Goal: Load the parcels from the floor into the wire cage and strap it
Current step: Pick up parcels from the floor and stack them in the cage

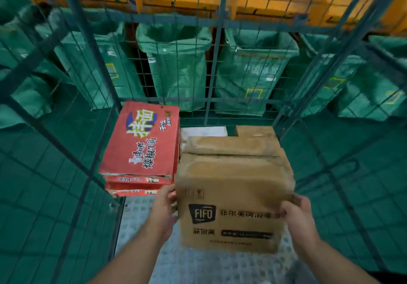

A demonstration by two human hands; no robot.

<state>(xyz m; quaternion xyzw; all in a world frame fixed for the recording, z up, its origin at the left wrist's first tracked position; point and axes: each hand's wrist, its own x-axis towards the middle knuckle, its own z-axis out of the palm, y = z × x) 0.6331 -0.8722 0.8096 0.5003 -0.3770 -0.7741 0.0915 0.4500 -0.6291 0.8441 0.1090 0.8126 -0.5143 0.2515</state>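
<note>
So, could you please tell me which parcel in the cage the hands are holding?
The brown carton printed FIFO, gripped at both sides; the red boxes sit stacked to its left.

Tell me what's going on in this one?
A person holds a brown carton between the left hand and right hand, inside the wire cage. To its left is a stack of red cartons; behind it are another brown box and a white parcel. Blur hides whether the carton has touched the cage floor. No strap is in view.
</note>
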